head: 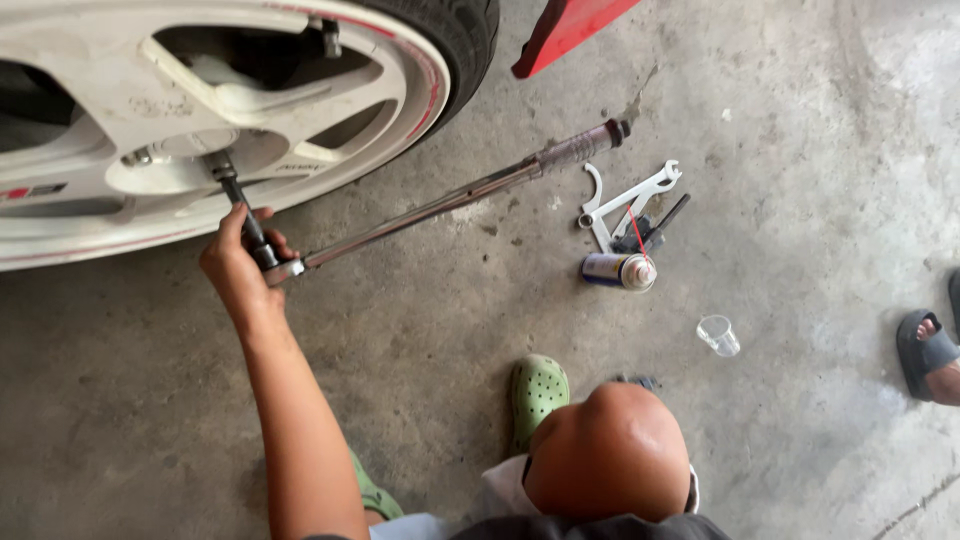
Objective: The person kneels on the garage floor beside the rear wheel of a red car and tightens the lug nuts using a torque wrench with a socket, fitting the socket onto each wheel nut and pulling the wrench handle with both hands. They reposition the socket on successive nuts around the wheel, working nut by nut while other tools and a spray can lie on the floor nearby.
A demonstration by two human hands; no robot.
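White wheel (150, 120) | left hand (240, 265) fingers wrapped round wrench (420, 205) | spray can (618, 270) (blue-silver, lying)

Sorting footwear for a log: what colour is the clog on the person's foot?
Light green, with round holes; the clog shows in the head view.

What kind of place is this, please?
Probably a car repair garage or workshop. A white car wheel stands on a stained concrete floor, the left hand steadies a long wrench on it, and spanners lie beside a spray can.

Left arm stretched forward, left hand (240, 265) fingers curled shut.
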